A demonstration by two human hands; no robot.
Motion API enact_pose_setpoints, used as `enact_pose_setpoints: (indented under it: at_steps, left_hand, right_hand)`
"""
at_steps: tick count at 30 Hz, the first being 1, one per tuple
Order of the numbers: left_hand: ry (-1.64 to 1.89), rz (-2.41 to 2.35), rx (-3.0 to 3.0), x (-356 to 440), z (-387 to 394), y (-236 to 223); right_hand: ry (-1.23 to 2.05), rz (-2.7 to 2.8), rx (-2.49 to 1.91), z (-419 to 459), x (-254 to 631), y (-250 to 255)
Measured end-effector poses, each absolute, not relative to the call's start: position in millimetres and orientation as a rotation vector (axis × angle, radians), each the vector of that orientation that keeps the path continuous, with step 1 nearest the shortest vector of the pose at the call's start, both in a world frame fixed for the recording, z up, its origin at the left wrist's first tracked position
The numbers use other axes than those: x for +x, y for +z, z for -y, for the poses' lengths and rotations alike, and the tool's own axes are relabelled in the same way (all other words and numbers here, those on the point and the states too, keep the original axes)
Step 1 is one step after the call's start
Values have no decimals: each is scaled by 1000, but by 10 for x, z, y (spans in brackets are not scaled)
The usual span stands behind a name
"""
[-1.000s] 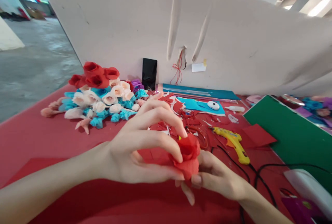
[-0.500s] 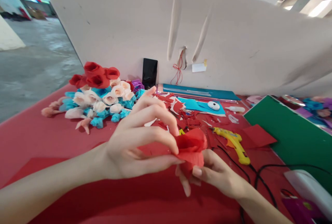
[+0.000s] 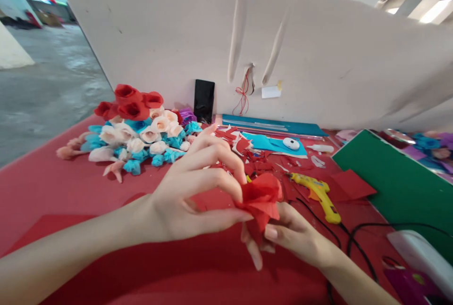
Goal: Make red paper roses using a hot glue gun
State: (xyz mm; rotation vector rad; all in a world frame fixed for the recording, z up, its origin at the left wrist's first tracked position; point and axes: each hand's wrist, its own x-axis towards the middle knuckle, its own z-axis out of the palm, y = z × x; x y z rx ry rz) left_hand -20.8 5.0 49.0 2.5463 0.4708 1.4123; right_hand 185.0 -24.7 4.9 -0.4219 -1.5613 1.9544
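A red paper flower [image 3: 264, 196] with loose, flaring petals is between my two hands, above the red tabletop [image 3: 198, 272]. My left hand [image 3: 201, 187] pinches a petal's edge at the flower's left side between thumb and forefinger, the other fingers curled above. From below and to the right, my right hand [image 3: 293, 239] grips the flower's base, thumb in front. Its lower fingers show partly beneath the flower. What lies inside the base is hidden by the petals and fingers.
Finished paper flowers [image 3: 141, 130] are heaped at the left. Red paper scraps [image 3: 260, 163] lie behind my hands. A yellow glue gun [image 3: 318, 194] with a black cord lies at the right, near a green board [image 3: 392, 187]. A black phone [image 3: 204, 101] leans against the white panel [image 3: 170, 36].
The petal edge in my left fingers is more crumpled and pulled, and the flower's front folds stand out more. My left hand has shifted slightly right; my right hand has barely moved.
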Motion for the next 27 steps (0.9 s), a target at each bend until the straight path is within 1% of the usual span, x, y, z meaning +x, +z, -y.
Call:
enact_pose_setpoints:
  at_steps: [9, 13, 16, 21, 22, 24, 27]
  left_hand:
    - [1546, -538, 2736, -199, -47, 484]
    - [1561, -563, 2735, -205, -21, 453]
    - [1548, -593, 2779, -212, -10, 459]
    - [1706, -681, 2978, -225, -11, 478]
    - [1724, -695, 3010, -230, -13, 478]
    - [1659, -724, 2996, -238, -15, 477]
    - [1466, -765, 2667, -237, -11, 490]
  right_hand:
    - [2036, 1538, -328, 249, 1872, -9]
    - [2077, 1520, -308, 249, 1882, -3]
    - [2062, 1542, -314, 238, 1882, 21]
    - [2003, 1581, -369, 241, 1874, 6]
    - [1943, 1618, -407, 250, 1875, -3]
    - [1723, 1707, -530, 271, 1884, -12]
    - [1336, 1769, -710, 282, 1911, 24]
